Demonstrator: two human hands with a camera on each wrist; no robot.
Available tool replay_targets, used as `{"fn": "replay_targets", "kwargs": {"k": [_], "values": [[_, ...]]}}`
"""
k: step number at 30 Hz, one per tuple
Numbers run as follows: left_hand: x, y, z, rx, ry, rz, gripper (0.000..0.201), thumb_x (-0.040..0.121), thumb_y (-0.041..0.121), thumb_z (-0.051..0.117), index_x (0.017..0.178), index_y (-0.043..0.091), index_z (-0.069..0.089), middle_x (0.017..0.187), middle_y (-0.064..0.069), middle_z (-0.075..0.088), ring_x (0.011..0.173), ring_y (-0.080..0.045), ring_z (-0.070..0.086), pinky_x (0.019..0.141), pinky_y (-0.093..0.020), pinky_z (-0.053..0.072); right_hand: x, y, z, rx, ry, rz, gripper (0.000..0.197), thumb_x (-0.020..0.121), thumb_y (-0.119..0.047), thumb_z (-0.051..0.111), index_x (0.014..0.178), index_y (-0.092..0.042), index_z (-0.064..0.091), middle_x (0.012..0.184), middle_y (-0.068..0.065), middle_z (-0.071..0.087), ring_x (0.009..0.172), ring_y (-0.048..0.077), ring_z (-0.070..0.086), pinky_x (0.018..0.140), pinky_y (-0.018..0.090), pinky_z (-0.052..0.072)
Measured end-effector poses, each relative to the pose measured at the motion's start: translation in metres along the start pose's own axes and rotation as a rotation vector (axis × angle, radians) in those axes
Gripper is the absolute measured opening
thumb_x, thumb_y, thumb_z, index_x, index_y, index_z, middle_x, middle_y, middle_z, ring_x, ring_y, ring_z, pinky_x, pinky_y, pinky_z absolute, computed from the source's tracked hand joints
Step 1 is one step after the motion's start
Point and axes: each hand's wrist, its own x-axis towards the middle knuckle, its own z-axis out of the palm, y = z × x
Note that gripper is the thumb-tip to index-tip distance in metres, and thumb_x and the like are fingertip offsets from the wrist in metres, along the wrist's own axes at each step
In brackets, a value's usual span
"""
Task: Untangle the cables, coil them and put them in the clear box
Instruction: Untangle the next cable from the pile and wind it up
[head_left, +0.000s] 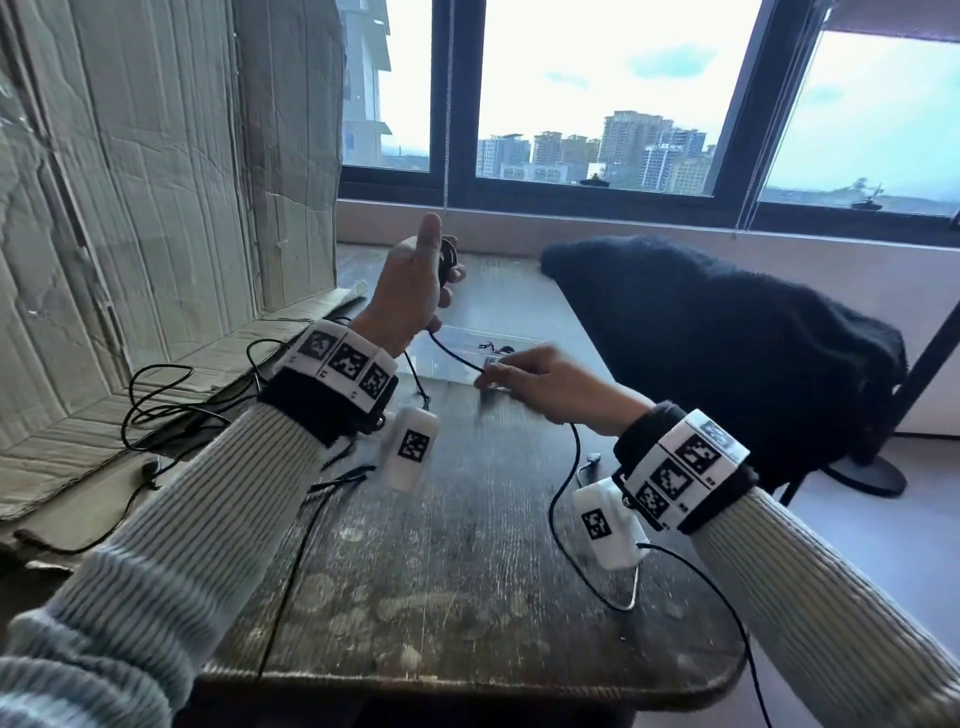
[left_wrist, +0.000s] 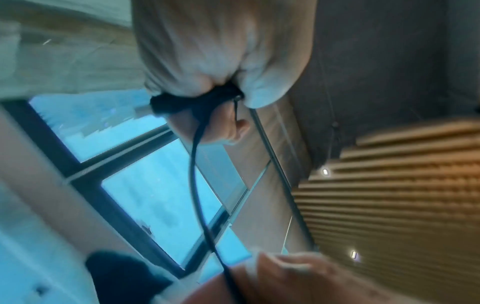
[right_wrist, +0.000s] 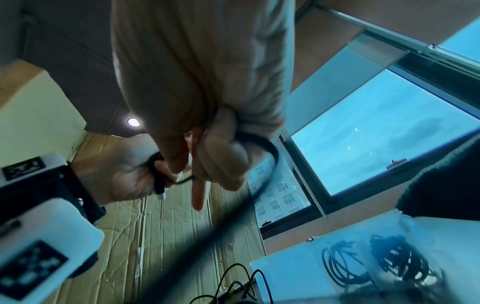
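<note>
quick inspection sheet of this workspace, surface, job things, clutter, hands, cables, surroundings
surface: worn dark wooden table, scuffed and stained.
job's things: clear box on the table beyond the hands, with two coiled black cables already inside; partly wound black coil held up in the left hand.
clutter: flattened cardboard propped at the left; dark fleece garment draped at the right.
grippers: left hand raised, gripping the coil; right hand pinching the same cable's free run near the box.
cables: free run trails down over the table; loose black tangle lies on the cardboard at the left.
surroundings: window with city buildings behind; a stand base on the floor at the right.
</note>
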Motion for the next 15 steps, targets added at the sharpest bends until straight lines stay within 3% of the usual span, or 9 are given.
{"fn": "replay_targets", "kwargs": {"k": [1, 3, 6, 7, 9, 11, 13, 15], "values": [[0.001, -0.002, -0.003, 0.165, -0.020, 0.082, 0.044, 0.103, 0.041, 0.022, 0.100, 0.007, 0.051, 0.069, 0.003, 0.051, 0.041, 0.001, 0.039, 0.037, -0.015, 0.033, 0.000, 0.000, -0.002, -0.027, 0.028, -0.021, 0.027, 0.099, -0.021, 0.050, 0.102, -0.005, 0.072, 0.060, -0.011, 0.048, 0.040, -0.001, 0.045, 0.043, 0.009, 0.032], [0.001, -0.006, -0.007, 0.468, -0.112, 0.186, 0.052, 0.104, 0.039, 0.020, 0.099, 0.006, 0.060, 0.075, 0.001, 0.058, 0.049, 0.000, 0.046, 0.049, -0.017, 0.037, 0.000, 0.000, -0.007, -0.076, 0.088, -0.100, 0.023, 0.097, -0.014, 0.051, 0.097, -0.007, 0.073, 0.076, -0.011, 0.063, 0.052, -0.011, 0.052, 0.055, 0.007, 0.038], [-0.005, -0.014, -0.006, 0.840, -0.253, 0.193, 0.059, 0.103, 0.044, 0.017, 0.086, 0.017, 0.067, 0.074, 0.006, 0.065, 0.061, -0.007, 0.056, 0.059, -0.024, 0.037, 0.003, -0.005, -0.009, -0.110, 0.149, -0.218, 0.019, 0.095, -0.020, 0.056, 0.092, -0.018, 0.075, 0.088, 0.003, 0.073, 0.055, -0.001, 0.053, 0.062, 0.021, 0.043], [-0.008, -0.015, -0.005, 0.869, -0.293, 0.182, 0.065, 0.103, 0.046, 0.015, 0.079, 0.017, 0.068, 0.068, 0.007, 0.064, 0.060, -0.008, 0.056, 0.059, -0.026, 0.036, 0.005, -0.007, -0.009, -0.096, 0.183, -0.263, 0.018, 0.094, -0.021, 0.058, 0.090, -0.019, 0.075, 0.088, 0.005, 0.073, 0.059, 0.005, 0.058, 0.065, 0.026, 0.048], [-0.015, -0.017, 0.000, 0.706, -0.361, 0.131, 0.077, 0.101, 0.048, 0.008, 0.068, 0.015, 0.068, 0.060, 0.002, 0.062, 0.049, -0.008, 0.052, 0.056, -0.025, 0.037, 0.010, -0.009, -0.010, -0.075, 0.280, -0.325, 0.016, 0.091, -0.022, 0.061, 0.086, -0.021, 0.076, 0.083, 0.000, 0.071, 0.072, 0.019, 0.065, 0.074, 0.036, 0.053], [-0.023, -0.015, 0.004, 0.467, -0.445, 0.025, 0.081, 0.100, 0.047, 0.007, 0.074, 0.006, 0.071, 0.058, 0.000, 0.063, 0.042, -0.002, 0.048, 0.045, -0.016, 0.036, 0.015, -0.008, -0.012, -0.027, 0.379, -0.329, 0.011, 0.088, -0.021, 0.066, 0.083, -0.022, 0.076, 0.078, -0.004, 0.069, 0.073, 0.017, 0.064, 0.075, 0.037, 0.053], [-0.030, -0.014, 0.006, 0.437, -0.522, -0.009, 0.069, 0.100, 0.045, 0.027, 0.085, -0.006, 0.070, 0.058, 0.002, 0.062, 0.040, 0.000, 0.045, 0.040, -0.011, 0.032, 0.021, -0.004, -0.013, 0.058, 0.453, -0.296, 0.005, 0.083, -0.024, 0.072, 0.079, -0.024, 0.075, 0.075, -0.006, 0.070, 0.072, 0.013, 0.064, 0.075, 0.037, 0.054], [-0.031, -0.017, 0.005, 0.500, -0.557, 0.039, 0.047, 0.094, 0.041, 0.051, 0.083, 0.001, 0.071, 0.058, 0.003, 0.060, 0.043, -0.004, 0.043, 0.041, -0.014, 0.033, 0.023, 0.001, -0.015, 0.115, 0.495, -0.244, 0.009, 0.079, -0.028, 0.076, 0.072, -0.027, 0.071, 0.071, -0.007, 0.068, 0.069, 0.010, 0.062, 0.070, 0.030, 0.054]]}}
